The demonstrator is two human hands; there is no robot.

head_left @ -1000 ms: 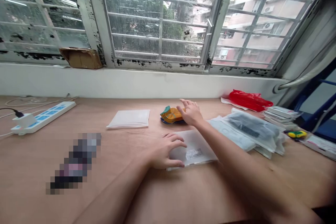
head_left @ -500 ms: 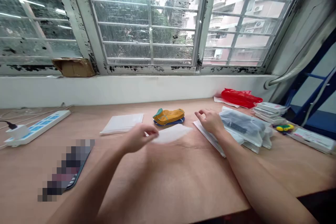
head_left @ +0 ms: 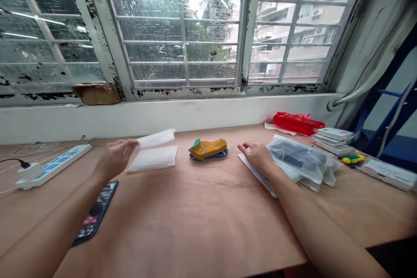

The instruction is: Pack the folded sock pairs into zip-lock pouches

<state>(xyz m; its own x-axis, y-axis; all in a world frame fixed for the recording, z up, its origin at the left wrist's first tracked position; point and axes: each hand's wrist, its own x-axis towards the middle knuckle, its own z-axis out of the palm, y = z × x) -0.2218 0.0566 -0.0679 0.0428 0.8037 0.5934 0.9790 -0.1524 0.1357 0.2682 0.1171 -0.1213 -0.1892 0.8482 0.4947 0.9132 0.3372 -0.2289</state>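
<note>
My left hand (head_left: pixel 117 158) pinches the edge of a thin white translucent sheet (head_left: pixel 158 139), slightly blurred. That sheet hovers over the far side of a flat white pile (head_left: pixel 153 159) on the table. In the middle lies a folded stack of mustard-yellow socks (head_left: pixel 210 147) with teal patches, on top of blue socks (head_left: pixel 213 155). To their right, my right hand (head_left: pixel 256 154) hangs over the near-left end of another white flat pile (head_left: pixel 257 175). Its fingers are loosely curled and apart, with nothing visible in them.
Frosted bags with dark contents (head_left: pixel 298 156) lie beyond my right forearm. Further right are a red plastic bag (head_left: pixel 298 123), stacked white boxes (head_left: pixel 335 134) and a yellow-green item (head_left: pixel 353 159). A phone (head_left: pixel 97 213) and a power strip (head_left: pixel 61 160) are on the left.
My left hand has carried the white sheet leftward, from in front of the socks to above the left pile. My right hand has stayed nearly in place. The view has tilted slightly up.
</note>
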